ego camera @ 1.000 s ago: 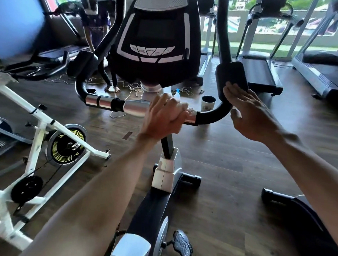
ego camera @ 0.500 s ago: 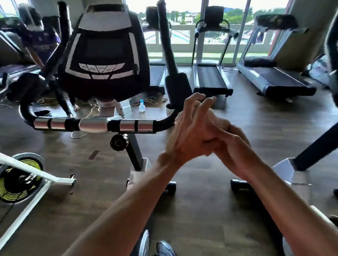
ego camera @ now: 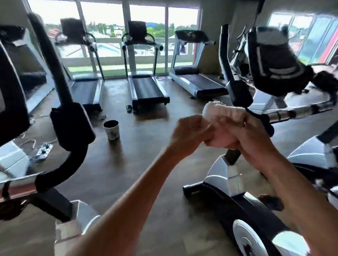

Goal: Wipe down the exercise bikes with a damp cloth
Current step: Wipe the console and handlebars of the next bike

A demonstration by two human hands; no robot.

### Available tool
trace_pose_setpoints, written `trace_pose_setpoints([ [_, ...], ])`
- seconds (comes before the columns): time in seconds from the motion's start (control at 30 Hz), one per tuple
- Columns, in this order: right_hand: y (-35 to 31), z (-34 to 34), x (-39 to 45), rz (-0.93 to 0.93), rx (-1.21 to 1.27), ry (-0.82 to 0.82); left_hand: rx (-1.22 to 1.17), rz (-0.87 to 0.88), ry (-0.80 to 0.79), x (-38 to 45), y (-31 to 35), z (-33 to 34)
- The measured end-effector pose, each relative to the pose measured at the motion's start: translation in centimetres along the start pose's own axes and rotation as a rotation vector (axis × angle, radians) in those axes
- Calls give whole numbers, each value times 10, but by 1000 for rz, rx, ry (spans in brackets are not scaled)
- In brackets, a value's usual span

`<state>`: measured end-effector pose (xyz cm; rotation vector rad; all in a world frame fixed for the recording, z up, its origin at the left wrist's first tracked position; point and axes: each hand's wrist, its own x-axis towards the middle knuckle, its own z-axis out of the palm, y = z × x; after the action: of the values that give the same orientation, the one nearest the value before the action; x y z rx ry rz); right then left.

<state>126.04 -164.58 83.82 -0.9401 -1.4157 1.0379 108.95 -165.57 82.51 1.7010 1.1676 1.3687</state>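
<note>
In the head view, both hands are bunching a pale cloth in mid-air, the left hand pinching its near-left edge and the right hand clenching round it. The exercise bike at right is seemingly awaiting wiping; progress is unclear.

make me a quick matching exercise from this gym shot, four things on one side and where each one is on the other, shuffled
Things:
1. cloth
2. cup
3. middle treadmill
4. power strip

Places:
A. on the floor at lower left, beside the left bike
B. bunched between the left hand and right hand
C. by the windows, at the centre of the row
D. standing on the floor in front of the treadmills

Pairs: 1-B, 2-D, 3-C, 4-A
</note>
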Motion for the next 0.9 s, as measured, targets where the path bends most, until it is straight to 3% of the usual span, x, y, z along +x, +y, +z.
trace_pose_setpoints([
  [0.13,2,-39,52,-36,-143,40,-79,-68,-40,66,-6,24],
  [0.27,7,-67,110,-350,-562,318,-98,-66,117,128,1,47],
  [0.33,6,-71,137,-536,-746,289,-110,-50,193,162,6,56],
  [0.4,6,-72,168,-596,-839,147,-83,-35,235,198,12,61],
  [0.5,5,-73,225,-538,-822,52,-74,-72,218,254,18,61],
  [0.6,5,-69,286,-475,-909,148,-270,-155,86,307,13,53],
  [0.73,13,-55,351,-279,-894,140,-371,-195,-10,370,-19,41],
  [0.9,39,-34,413,-140,-1011,194,-248,-188,-75,435,-67,29],
])
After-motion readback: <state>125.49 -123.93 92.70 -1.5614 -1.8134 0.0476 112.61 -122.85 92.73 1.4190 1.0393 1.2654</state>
